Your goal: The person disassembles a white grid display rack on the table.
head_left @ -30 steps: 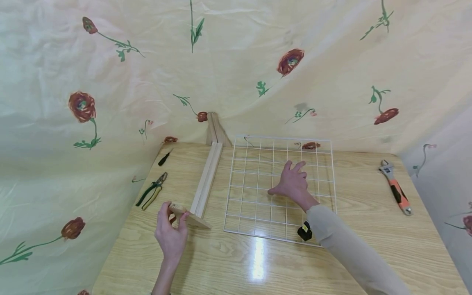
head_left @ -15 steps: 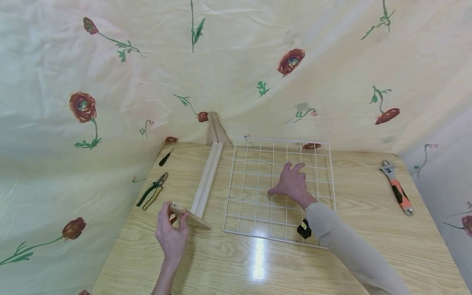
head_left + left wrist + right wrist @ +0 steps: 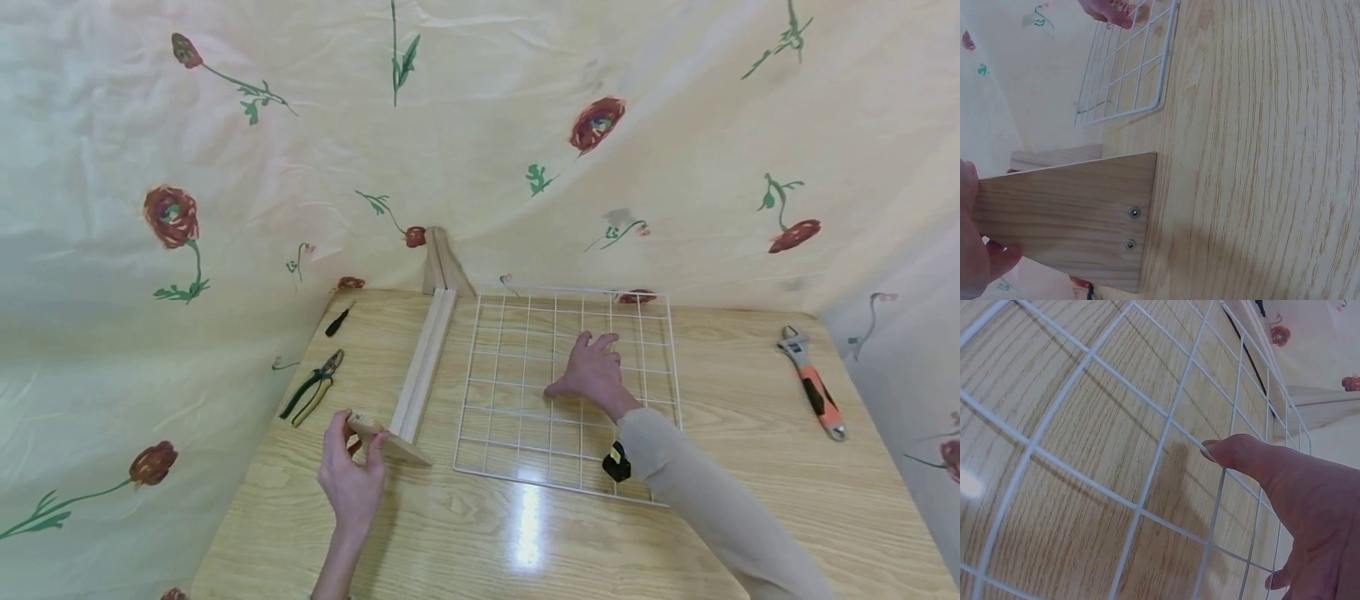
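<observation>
My left hand (image 3: 351, 475) pinches the upper narrow end of a tapered wooden end board (image 3: 390, 440), thumb on one side and fingers on the other. Two bolt heads show low on that board in the left wrist view. Pale wooden rails (image 3: 422, 367) run from it to a matching end board (image 3: 444, 265) at the wall, forming a wooden frame. My right hand (image 3: 594, 379) is spread across a white wire grid panel (image 3: 522, 408) and grips its wires; the thumb (image 3: 1244, 453) hooks at a wire. Shadows below the wires show part of the panel stands off the table.
Pliers (image 3: 315, 387) and a small screwdriver (image 3: 340, 321) lie left of the wooden frame. An adjustable wrench (image 3: 813, 385) lies at the far right of the table (image 3: 450, 542). Near my right cuff is a black tape measure (image 3: 617, 463). Flowered cloth (image 3: 480, 150) hangs behind.
The far edge of the wire grid panel has sunk slightly, with my right hand still on it. My left hand and the wooden frame hold their place; the view has shifted a little.
</observation>
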A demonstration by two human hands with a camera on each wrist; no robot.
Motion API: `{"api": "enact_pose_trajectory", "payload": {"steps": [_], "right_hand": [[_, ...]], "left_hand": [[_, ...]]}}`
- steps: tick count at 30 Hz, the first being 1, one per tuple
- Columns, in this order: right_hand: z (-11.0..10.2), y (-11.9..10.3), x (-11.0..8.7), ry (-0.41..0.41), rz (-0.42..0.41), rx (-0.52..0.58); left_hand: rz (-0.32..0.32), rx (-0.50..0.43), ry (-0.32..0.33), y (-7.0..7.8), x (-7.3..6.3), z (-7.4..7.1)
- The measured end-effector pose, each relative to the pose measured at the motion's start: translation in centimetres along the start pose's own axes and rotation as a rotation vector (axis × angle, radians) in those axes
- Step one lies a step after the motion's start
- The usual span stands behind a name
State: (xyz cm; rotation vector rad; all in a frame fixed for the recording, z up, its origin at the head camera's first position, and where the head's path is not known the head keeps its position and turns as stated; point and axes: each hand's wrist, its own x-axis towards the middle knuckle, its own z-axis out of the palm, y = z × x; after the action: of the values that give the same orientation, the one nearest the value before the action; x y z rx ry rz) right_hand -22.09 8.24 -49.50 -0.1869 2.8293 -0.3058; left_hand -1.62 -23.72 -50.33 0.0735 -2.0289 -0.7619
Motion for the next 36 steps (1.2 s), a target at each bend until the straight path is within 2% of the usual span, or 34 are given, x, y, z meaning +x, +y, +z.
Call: {"api": "enact_pose_trajectory", "payload": {"steps": [11, 19, 30, 36], "right_hand": [[0.2, 0.2, 0.5, -0.016, -0.011, -0.029], [0.4, 0.3, 0.6, -0.049, 0.002, -0.013], [0.8, 0.5, 1.3, -0.063, -0.014, -0.071], [1.1, 0.6, 1.5, -0.073, -0.023, -0.067]], "left_hand": [[-0.008, 0.004, -0.002, 0.0, 0.0, 0.0], [-0.045, -0.010, -0.030, 0.0, -0.1, -0.1], [0.001, -0.006, -0.007, 0.1, 0.0, 0.0], [-0.037, -0.004, -0.028, 0.2, -0.1, -0.1]]}}
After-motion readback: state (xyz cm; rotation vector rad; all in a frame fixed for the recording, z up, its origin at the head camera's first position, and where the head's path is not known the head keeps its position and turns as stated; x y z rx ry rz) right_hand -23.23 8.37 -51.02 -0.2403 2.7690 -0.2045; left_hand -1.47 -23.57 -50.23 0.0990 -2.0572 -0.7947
